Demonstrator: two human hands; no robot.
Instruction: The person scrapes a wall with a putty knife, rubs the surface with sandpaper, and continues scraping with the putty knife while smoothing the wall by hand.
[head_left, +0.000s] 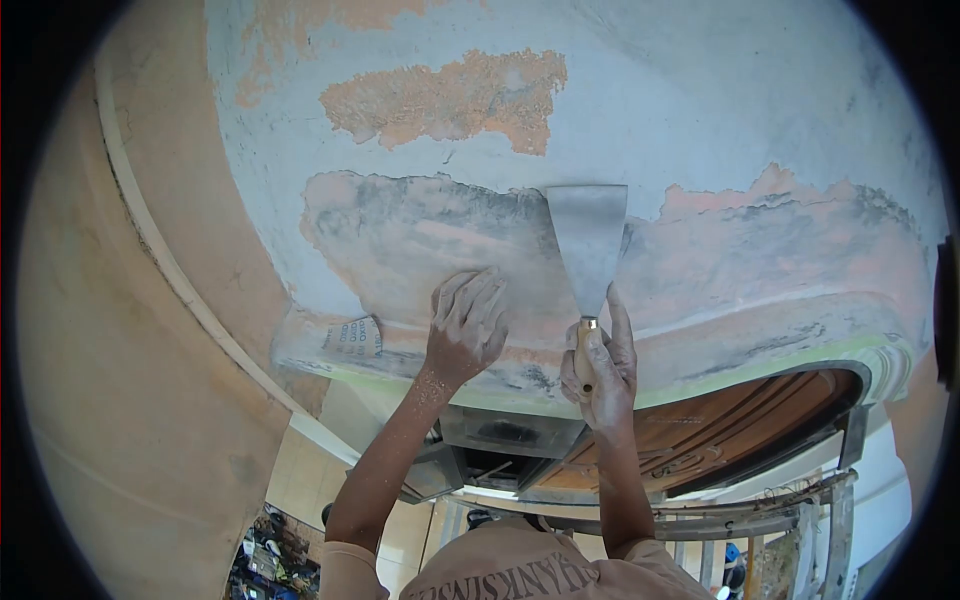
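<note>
My right hand [608,375] is closed round the wooden handle of a putty knife [588,235]. Its wide metal blade points up along the wall [690,120], over a grey, scraped patch [430,230]. To the left, my dusty left hand [470,320] is at the lower part of that patch, fingers curled and close together. Whatever may be under those fingers is hidden. A curved piece of sandpaper [354,338] with printing on its back lies on the ledge left of my left hand.
Above the patch is another peeled area [450,100]. Below my hands are a pale green ledge edge [700,385] and an arched wooden panel [690,430]. A metal rail [700,520] runs beneath, and mixed items [270,560] lie far below at left.
</note>
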